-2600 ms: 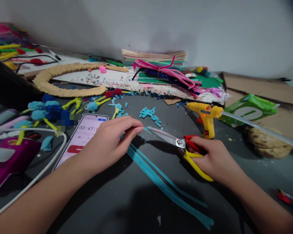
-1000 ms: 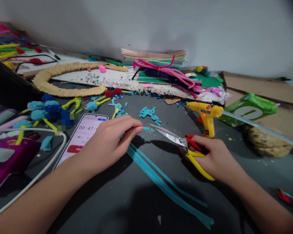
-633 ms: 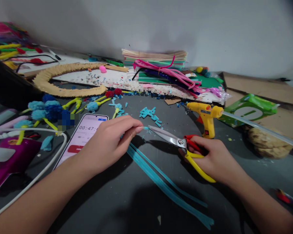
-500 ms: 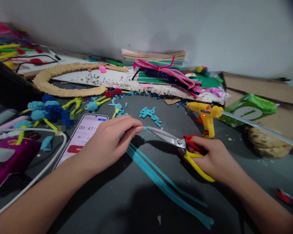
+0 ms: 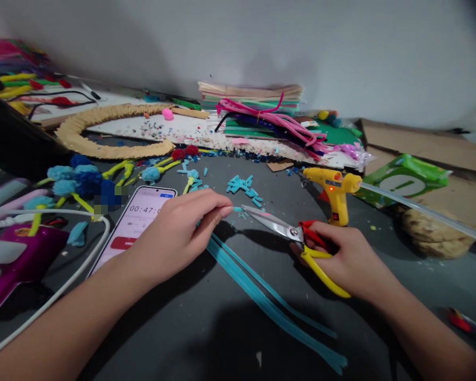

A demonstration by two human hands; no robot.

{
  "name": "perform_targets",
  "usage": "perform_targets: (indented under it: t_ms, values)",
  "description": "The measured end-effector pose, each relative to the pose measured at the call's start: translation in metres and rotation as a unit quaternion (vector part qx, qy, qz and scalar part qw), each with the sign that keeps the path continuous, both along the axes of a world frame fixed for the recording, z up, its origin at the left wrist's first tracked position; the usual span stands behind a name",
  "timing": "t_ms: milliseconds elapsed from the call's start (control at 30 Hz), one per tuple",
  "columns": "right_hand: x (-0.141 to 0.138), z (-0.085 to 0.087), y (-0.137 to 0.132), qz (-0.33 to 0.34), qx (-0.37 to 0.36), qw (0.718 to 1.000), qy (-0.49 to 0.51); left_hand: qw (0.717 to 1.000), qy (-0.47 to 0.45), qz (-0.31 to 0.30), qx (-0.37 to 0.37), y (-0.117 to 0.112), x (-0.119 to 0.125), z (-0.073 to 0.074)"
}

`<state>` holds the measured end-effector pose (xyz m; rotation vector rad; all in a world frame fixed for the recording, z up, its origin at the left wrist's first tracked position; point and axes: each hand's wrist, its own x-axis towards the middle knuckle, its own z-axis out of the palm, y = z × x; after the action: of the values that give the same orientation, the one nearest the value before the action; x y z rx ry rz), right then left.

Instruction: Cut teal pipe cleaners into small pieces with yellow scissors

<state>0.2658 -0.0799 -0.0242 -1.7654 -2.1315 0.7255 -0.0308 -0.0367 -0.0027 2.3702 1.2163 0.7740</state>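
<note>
My left hand (image 5: 182,233) is closed in a pinch on the ends of a bundle of blue pipe cleaners (image 5: 262,296), which trail toward me across the dark table (image 5: 206,338). My right hand (image 5: 347,259) grips red-and-yellow-handled scissors (image 5: 289,233). The blade tips sit right at the short blue ends that stick out past my left fingertips. A small heap of cut blue bits (image 5: 244,188) lies just beyond the blades.
A phone (image 5: 137,222) showing a timer lies left of my left hand, beside a white cable (image 5: 63,280) and a magenta device (image 5: 19,259). A yellow glue gun (image 5: 333,188) stands behind the scissors. Pom-pom stems (image 5: 79,180), a cardboard ring (image 5: 111,127) and pink pipe cleaners (image 5: 277,119) lie farther back.
The scissors have snipped at the blue ends in small motions, the blades shifting slightly. My left hand has stayed put on the bundle.
</note>
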Motion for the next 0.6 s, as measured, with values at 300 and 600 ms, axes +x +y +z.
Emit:
perform_targets:
  t_ms: [300, 600]
  values:
    - [0.0028, -0.0039, -0.0007, 0.013, 0.029, 0.999, -0.014, 1.000, -0.007, -0.002, -0.004, -0.0003, 0.0012, -0.0003]
    - [-0.0008, 0.0010, -0.0005, -0.002, 0.007, 1.000, -0.002, 1.000, -0.001, 0.002, -0.011, -0.0013, 0.0012, 0.0007]
